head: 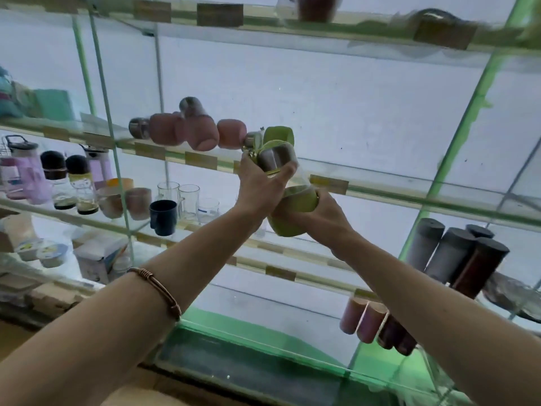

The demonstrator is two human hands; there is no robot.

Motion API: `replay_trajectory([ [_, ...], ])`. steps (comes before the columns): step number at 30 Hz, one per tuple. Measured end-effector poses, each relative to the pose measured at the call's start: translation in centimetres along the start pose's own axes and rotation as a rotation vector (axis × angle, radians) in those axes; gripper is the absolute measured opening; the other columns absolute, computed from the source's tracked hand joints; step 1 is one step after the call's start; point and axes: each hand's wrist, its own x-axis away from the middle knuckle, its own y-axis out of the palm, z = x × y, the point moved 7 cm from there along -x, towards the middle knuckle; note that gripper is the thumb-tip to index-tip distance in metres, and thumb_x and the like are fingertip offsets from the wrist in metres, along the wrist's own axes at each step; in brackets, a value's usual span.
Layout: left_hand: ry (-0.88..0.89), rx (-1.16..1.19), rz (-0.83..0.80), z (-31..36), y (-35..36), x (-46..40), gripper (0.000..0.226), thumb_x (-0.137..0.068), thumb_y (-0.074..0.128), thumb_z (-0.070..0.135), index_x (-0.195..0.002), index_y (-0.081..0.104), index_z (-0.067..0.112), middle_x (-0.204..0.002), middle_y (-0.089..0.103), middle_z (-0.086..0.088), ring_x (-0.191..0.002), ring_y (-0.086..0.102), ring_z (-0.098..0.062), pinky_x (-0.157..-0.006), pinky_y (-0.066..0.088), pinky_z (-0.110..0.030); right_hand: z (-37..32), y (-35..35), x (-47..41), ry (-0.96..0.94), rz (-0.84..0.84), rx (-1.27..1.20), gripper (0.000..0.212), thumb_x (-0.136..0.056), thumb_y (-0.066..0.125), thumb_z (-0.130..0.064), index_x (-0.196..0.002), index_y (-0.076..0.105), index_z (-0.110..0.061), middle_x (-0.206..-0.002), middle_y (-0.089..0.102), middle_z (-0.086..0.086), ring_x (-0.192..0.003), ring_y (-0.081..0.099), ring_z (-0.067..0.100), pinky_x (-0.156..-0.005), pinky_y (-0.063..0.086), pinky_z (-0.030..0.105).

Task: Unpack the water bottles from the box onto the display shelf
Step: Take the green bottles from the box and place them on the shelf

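Observation:
Both my hands hold one green-sleeved glass water bottle (295, 200) in front of a glass display shelf (409, 197). My left hand (260, 186) grips its steel cap end. My right hand (322, 218) wraps the green base from below. The bottle is tilted, cap up and left, at the shelf's front edge. On that shelf, left of the bottle, stand pink-sleeved bottles (202, 133) with steel caps, and another green bottle (278, 136) just behind my left hand. The box is out of view.
Lower shelves hold purple bottles (26, 177), black-capped bottles (79, 183), cups and glass mugs (178, 197) at left. Dark flasks (456, 256) and pink flasks (363, 320) sit at lower right. Green glass uprights (456, 136) divide the shelving. A top shelf (292, 24) runs overhead.

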Motion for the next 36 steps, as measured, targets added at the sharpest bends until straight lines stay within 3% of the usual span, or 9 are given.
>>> replay_trajectory([
  [3,0.024,0.059,-0.025,0.2,-0.2,-3.9,0.1,-0.076,0.075,0.041,-0.146,0.006,0.024,-0.136,0.047,-0.002,-0.12,0.052,-0.02,-0.102,0.044,-0.039,-1.1,-0.2,-3.8,-0.014,0.022,0.011,0.084,-0.049,0.084,-0.056,-0.118,0.053,-0.02,-0.104,0.066,-0.005,-0.093,0.065,0.011,-0.078,0.057,0.03],
  [7,0.054,0.077,-0.015,0.7,-0.5,-8.3,0.062,-0.079,0.074,0.038,-0.123,0.032,0.024,-0.104,0.056,0.007,-0.105,0.059,-0.018,-0.094,0.05,-0.035,-2.7,-0.4,-8.1,-0.033,0.078,0.071,0.081,-0.057,0.086,-0.051,-0.122,0.048,-0.021,-0.107,0.06,-0.006,-0.097,0.06,0.01,-0.075,0.054,0.026],
  [12,0.117,-0.053,0.052,1.0,-1.2,-13.2,0.078,-0.077,0.071,0.051,-0.137,0.034,0.017,-0.129,0.036,-0.002,-0.11,0.048,-0.015,-0.085,0.044,-0.024,-3.9,-0.9,-12.4,-0.049,0.112,0.121,0.083,-0.059,0.085,-0.05,-0.125,0.046,-0.019,-0.111,0.057,-0.005,-0.095,0.057,0.009,-0.065,0.048,0.018],
  [16,0.073,-0.015,0.069,0.3,-1.4,-16.6,0.078,-0.077,0.074,0.044,-0.137,0.037,0.009,-0.115,0.049,-0.001,-0.089,0.059,-0.012,-0.065,0.055,-0.019,-4.5,-0.9,-15.9,-0.077,0.119,0.239,0.08,-0.06,0.084,-0.051,-0.123,0.047,-0.019,-0.105,0.053,-0.007,-0.095,0.054,0.011,-0.067,0.046,0.021],
  [20,-0.004,0.078,0.095,-1.6,-2.0,-19.2,0.096,-0.058,0.08,0.049,-0.138,0.032,0.026,-0.128,0.049,-0.009,-0.108,0.06,-0.026,-0.087,0.055,-0.038,-4.6,-0.1,-19.3,-0.092,0.081,0.344,0.081,-0.06,0.084,-0.05,-0.123,0.045,-0.016,-0.106,0.054,-0.003,-0.101,0.056,0.018,-0.084,0.052,0.037],
  [27,-0.057,0.038,0.017,-4.2,-1.9,-22.7,0.038,-0.074,0.079,0.032,-0.101,0.056,0.018,-0.113,0.061,-0.014,-0.1,0.065,-0.029,-0.085,0.056,-0.045,-3.4,1.5,-23.1,-0.122,-0.009,0.413,0.055,-0.064,0.085,-0.039,-0.097,0.041,-0.032,-0.08,0.048,-0.016,-0.087,0.054,0.014,-0.08,0.053,0.034],
  [31,-0.13,0.031,0.019,-6.3,-2.4,-24.0,0.052,-0.075,0.079,0.033,-0.117,0.057,0.011,-0.111,0.065,-0.012,-0.105,0.063,-0.027,-0.093,0.052,-0.038,-2.7,2.9,-24.0,-0.124,-0.047,0.42,0.07,-0.06,0.083,-0.049,-0.116,0.045,-0.029,-0.105,0.055,-0.003,-0.097,0.055,0.018,-0.083,0.052,0.036],
  [34,-0.09,-0.155,0.022,-7.1,-2.7,-24.3,0.048,-0.082,0.071,0.036,-0.121,0.058,0.011,-0.122,0.058,-0.012,-0.102,0.061,-0.024,-0.067,0.052,-0.014,-2.2,3.4,-24.4,-0.12,-0.027,0.455,0.092,-0.061,0.079,-0.06,-0.132,0.039,-0.018,-0.126,0.045,0.005,-0.108,0.052,0.022,-0.09,0.049,0.041],
  [36,-0.023,-0.302,0.063,-6.9,-3.0,-24.2,0.05,-0.089,0.064,0.032,-0.132,0.051,0.012,-0.133,0.048,-0.012,-0.109,0.056,-0.025,-0.075,0.05,-0.018,-2.2,3.6,-24.3,-0.129,-0.029,0.494,0.093,-0.066,0.077,-0.058,-0.136,0.034,-0.014,-0.132,0.038,0.006,-0.116,0.047,0.023,-0.096,0.045,0.04],
])
